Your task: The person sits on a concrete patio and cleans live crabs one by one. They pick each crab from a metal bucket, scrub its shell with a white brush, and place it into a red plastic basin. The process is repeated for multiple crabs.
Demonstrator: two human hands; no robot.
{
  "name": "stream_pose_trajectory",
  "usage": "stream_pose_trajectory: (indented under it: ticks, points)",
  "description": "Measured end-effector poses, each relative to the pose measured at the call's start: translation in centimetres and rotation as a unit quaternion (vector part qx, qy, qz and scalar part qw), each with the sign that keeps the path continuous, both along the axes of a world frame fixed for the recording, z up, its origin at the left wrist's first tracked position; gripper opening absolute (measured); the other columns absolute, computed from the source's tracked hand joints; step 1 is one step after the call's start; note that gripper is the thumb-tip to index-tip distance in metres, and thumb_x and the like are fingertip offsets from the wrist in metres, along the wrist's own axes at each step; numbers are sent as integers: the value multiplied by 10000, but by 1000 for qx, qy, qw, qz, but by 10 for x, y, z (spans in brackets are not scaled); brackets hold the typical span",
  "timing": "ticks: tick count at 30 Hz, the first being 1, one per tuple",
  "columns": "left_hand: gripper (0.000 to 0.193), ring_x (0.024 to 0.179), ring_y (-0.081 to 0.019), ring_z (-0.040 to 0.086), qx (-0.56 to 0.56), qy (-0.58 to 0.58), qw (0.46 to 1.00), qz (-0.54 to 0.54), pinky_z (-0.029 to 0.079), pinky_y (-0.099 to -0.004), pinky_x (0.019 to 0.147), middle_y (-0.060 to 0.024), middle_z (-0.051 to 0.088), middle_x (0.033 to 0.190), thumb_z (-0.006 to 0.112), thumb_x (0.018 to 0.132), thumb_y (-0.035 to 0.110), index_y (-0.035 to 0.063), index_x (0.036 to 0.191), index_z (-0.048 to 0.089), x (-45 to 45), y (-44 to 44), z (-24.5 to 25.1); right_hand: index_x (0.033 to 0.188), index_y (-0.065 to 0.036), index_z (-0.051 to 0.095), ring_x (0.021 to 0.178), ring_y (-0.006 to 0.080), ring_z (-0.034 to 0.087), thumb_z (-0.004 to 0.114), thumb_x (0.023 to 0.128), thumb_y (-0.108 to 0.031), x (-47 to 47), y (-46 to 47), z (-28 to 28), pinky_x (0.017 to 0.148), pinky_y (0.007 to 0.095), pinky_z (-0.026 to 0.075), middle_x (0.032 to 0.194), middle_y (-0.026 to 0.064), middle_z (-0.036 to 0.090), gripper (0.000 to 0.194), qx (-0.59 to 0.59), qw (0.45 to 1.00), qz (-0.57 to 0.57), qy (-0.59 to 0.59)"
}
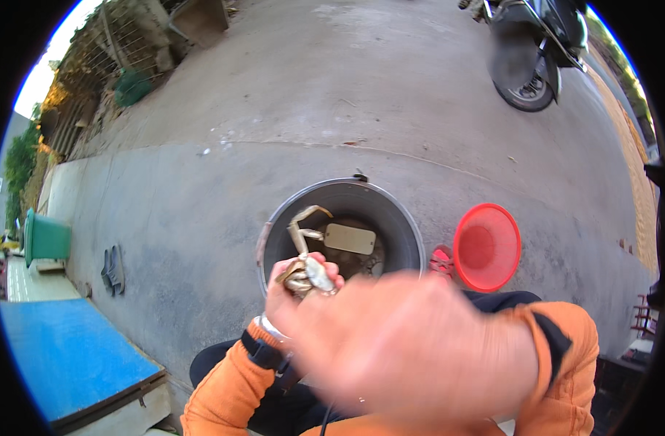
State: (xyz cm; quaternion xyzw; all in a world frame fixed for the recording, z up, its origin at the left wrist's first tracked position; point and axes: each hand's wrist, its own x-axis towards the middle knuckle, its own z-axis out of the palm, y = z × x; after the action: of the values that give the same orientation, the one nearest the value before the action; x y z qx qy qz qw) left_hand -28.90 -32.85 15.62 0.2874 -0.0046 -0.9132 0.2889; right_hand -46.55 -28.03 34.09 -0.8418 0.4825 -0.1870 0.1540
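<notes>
My left hand (280, 297) grips a crab (315, 275) with its pale underside showing. One long leg of the crab sticks up, bent at the top, over the bucket. Below stands a deep dark bucket (400, 218) with a pale rim. Inside it lie a pale rectangular object (350, 238) and some murky contents, hard to make out. My right hand (419, 338) is raised close to the camera, blurred by motion, and covers part of my left hand and the bucket's near side. Its fingers are hidden, so I cannot tell whether it holds anything.
A red plastic basket (515, 250) stands right of the bucket, beside a red shoe (442, 259). Grey slippers (113, 270), a green tub (48, 237) and a blue-topped board (81, 354) are at left. A motor scooter (528, 90) is parked at far right.
</notes>
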Motion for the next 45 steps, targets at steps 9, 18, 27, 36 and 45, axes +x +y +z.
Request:
stream_pose_trajectory:
  ticks: [9, 18, 27, 36, 45]
  points:
    - [374, 1000, -282, 601, -93, -77, 990, -74, 527, -381, 726, -119, 611, 1037, 492, 932, 320, 33, 1160, 564, -4, -6, -16, 569, -17, 530, 544, 146, 503, 643, 593, -193, 7, 6, 43, 424, 311, 370, 548, 69, 469, 210, -78, 994, -11, -75]
    - [317, 754, -178, 632, -72, -258, 962, -50, 504, -308, 613, -31, 616, 818, 484, 971, 380, 98, 1080, 577, 2, -28, -28, 734, -39, 597, 543, 282, 606, 556, 834, -124, -27, -29, -18, 517, 377, 476, 646, 115, 626, 138, 38, 995, -50, 83]
    - [337, 690, -224, 607, -9, -283, 949, -139, 487, -313, 560, -39, 594, 784, 503, 937, 487, 156, 962, 566, -11, -58, -117, 1322, -90, 537, 1288, 336, 462, 723, 736, -320, -18, -86, -346, 955, 505, 457, 1367, 195, 489, 656, 454, 854, -206, 148]
    - [390, 679, -249, 559, 102, -336, 924, -152, 437, -308, 498, -68, 574, 818, 490, 912, 556, 196, 1035, 579, -19, -76, -224, 1486, -158, 301, 1325, 339, 398, 676, 761, -245, -14, -58, -426, 1046, 419, 372, 1445, 232, 389, 821, 400, 876, -221, 154]
    - [599, 1134, -328, 557, 136, -265, 952, -76, 396, -503, 1039, -118, 595, 1239, 328, 953, 603, 136, 1258, 545, -10, -69, -274, 1461, -191, 348, 1157, 482, 516, 578, 778, -409, 10, -39, -343, 981, 472, 433, 1243, 308, 503, 753, 452, 847, -219, -173]
